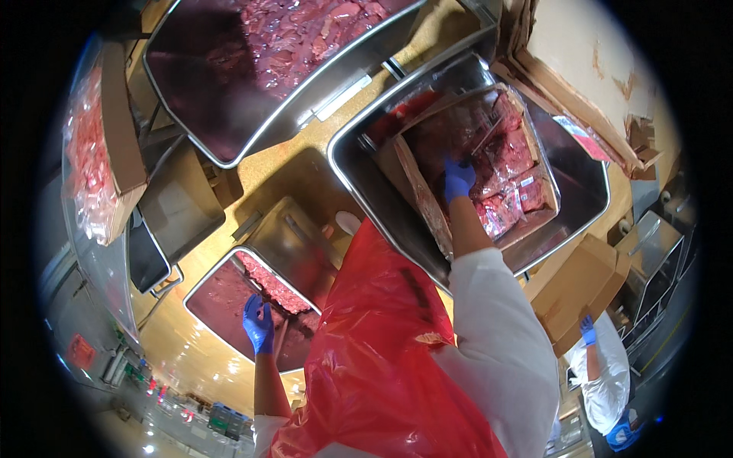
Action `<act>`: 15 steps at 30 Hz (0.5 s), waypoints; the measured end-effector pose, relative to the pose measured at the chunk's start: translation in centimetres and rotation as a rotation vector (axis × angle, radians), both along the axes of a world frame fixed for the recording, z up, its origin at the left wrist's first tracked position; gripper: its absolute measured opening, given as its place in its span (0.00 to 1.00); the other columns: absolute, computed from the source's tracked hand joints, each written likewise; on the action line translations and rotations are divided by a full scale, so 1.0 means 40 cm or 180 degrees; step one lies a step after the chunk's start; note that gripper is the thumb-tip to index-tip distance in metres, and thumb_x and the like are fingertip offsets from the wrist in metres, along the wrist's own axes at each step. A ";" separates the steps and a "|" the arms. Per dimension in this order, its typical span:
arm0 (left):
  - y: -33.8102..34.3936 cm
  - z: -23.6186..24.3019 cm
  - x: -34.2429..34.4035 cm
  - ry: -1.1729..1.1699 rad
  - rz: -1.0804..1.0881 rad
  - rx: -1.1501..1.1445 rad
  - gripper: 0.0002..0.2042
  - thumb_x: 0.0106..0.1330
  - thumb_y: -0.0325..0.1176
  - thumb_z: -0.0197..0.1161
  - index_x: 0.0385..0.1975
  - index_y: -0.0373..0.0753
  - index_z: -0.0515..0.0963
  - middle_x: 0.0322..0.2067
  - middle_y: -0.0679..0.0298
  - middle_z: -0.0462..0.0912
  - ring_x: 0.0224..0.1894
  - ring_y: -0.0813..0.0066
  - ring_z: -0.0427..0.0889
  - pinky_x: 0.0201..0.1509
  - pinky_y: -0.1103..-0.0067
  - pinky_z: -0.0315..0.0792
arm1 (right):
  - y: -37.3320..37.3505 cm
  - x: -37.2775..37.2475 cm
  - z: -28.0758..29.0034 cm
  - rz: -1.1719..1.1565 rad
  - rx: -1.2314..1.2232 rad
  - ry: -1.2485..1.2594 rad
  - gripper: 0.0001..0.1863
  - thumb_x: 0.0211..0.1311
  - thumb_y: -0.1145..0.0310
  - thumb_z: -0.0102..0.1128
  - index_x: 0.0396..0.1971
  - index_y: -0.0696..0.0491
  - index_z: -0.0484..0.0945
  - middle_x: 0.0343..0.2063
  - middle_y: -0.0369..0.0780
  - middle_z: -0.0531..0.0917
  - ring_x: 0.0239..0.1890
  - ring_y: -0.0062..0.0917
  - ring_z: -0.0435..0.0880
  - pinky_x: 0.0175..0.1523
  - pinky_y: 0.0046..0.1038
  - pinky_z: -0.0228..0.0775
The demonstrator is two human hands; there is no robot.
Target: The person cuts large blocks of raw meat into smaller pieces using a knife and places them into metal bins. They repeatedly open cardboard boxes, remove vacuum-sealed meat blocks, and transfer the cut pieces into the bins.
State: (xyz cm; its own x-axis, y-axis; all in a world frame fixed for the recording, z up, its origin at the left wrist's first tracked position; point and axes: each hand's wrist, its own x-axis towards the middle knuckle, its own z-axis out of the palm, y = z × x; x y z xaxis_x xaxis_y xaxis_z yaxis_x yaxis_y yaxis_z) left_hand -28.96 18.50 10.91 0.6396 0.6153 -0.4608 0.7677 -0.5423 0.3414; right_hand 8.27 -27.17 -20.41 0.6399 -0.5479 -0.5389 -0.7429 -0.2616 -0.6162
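My right hand (460,179), in a blue glove, reaches into an open cardboard box (427,200) and touches the plastic-wrapped red meat (513,160) inside. Its fingertips fade into shadow, so I cannot see whether they grip anything. The box sits in a large steel bin (353,174). To the left, my left hand (258,324), gloved in blue too, hovers over a smaller steel bin (221,330) with its fingers apart and nothing in them. Pinkish ground-looking meat (276,284) lies in that smaller bin.
A large steel tub (205,141) of meat pieces stands ahead. At the left is a carton (122,137) with plastic-covered meat; far right, stacked cardboard (565,84). At the lower right, a co-worker's gloved hand (588,330) touches a brown box (580,290).
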 end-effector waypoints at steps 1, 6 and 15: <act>-0.002 -0.021 0.011 -0.0164 -0.0204 0.0043 0.13 0.63 0.27 0.65 0.46 0.29 0.80 0.52 0.49 0.81 0.53 0.56 0.81 0.58 0.69 0.74 | 0.007 -0.010 0.034 -0.0121 0.0474 -0.0248 0.12 0.48 0.67 0.74 0.27 0.55 0.79 0.23 0.38 0.82 0.26 0.28 0.81 0.32 0.32 0.73; -0.101 -0.106 0.192 -0.0869 -0.0120 -0.0475 0.10 0.62 0.26 0.66 0.43 0.36 0.83 0.47 0.53 0.84 0.52 0.59 0.82 0.59 0.71 0.74 | 0.106 -0.024 0.334 -0.0045 0.1236 -0.0668 0.14 0.54 0.77 0.69 0.21 0.49 0.70 0.19 0.31 0.73 0.20 0.17 0.72 0.26 0.23 0.64; -0.256 0.082 0.514 -0.2290 -0.1778 -0.0428 0.25 0.64 0.28 0.63 0.63 0.44 0.72 0.60 0.52 0.75 0.59 0.51 0.76 0.62 0.67 0.73 | 0.321 -0.104 0.898 0.0860 0.3039 -0.0739 0.17 0.54 0.80 0.67 0.19 0.46 0.67 0.19 0.31 0.72 0.20 0.18 0.71 0.28 0.21 0.62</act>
State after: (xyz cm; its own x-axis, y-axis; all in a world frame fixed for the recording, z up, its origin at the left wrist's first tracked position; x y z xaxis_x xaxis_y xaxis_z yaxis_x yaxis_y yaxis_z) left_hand -8.39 8.27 14.21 0.9879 0.1009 0.1181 -0.0157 -0.6916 0.7221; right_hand 4.11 -14.33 15.50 0.8228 0.2242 -0.5222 -0.5674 0.2733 -0.7767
